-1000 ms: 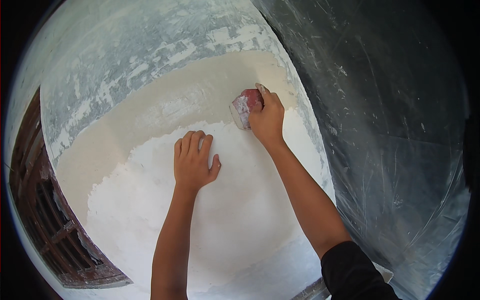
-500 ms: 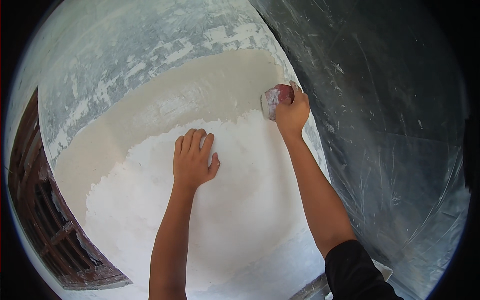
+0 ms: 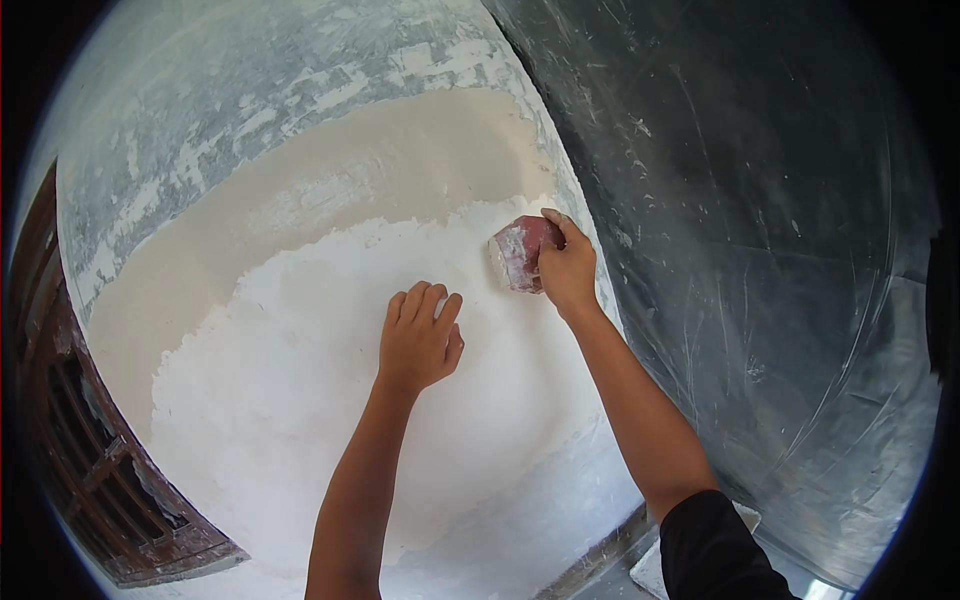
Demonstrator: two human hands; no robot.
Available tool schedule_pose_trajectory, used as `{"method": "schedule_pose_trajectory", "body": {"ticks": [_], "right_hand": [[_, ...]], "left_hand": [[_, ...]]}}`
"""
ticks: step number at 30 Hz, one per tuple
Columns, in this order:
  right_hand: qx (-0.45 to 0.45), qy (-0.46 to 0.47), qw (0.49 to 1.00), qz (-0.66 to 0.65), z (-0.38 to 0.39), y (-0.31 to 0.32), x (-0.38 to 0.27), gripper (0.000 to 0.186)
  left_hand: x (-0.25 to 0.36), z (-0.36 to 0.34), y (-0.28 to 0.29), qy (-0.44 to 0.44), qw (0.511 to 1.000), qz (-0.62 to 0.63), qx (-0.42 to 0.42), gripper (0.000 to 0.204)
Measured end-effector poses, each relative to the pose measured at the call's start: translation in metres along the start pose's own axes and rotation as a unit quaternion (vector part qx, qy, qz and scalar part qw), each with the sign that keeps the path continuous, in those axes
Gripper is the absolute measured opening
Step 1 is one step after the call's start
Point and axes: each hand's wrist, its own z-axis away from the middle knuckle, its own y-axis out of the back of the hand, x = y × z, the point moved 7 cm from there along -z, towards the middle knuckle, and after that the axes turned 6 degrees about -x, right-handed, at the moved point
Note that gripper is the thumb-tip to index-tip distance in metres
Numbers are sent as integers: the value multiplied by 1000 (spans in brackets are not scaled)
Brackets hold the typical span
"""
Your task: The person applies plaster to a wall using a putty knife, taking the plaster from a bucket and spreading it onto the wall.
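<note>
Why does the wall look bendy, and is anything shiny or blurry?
In the head view, the wide fisheye lens bows straight edges, like the brown barred frame; in that head view, the dark sheet shines palely at lower right; also in the head view, the maroon block and right hand look fairly sharp, without obvious blur.

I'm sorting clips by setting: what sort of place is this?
Probably a building being repaired or finished: a wall with patchy white, beige and grey coats, a white-smeared reddish tool in the right hand, and dark sheeting alongside. Indoors or outdoors is unclear.
</note>
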Motion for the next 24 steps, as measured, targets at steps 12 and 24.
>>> {"method": "schedule_pose_trajectory", "body": {"ticks": [12, 24], "right_hand": [[33, -129, 984, 119, 111, 103, 67, 41], [90, -306, 920, 229, 224, 276, 136, 25]], "left_hand": [[126, 61, -65, 100, 957, 273, -21, 40], [289, 116, -128, 165, 873, 446, -108, 50]]}}
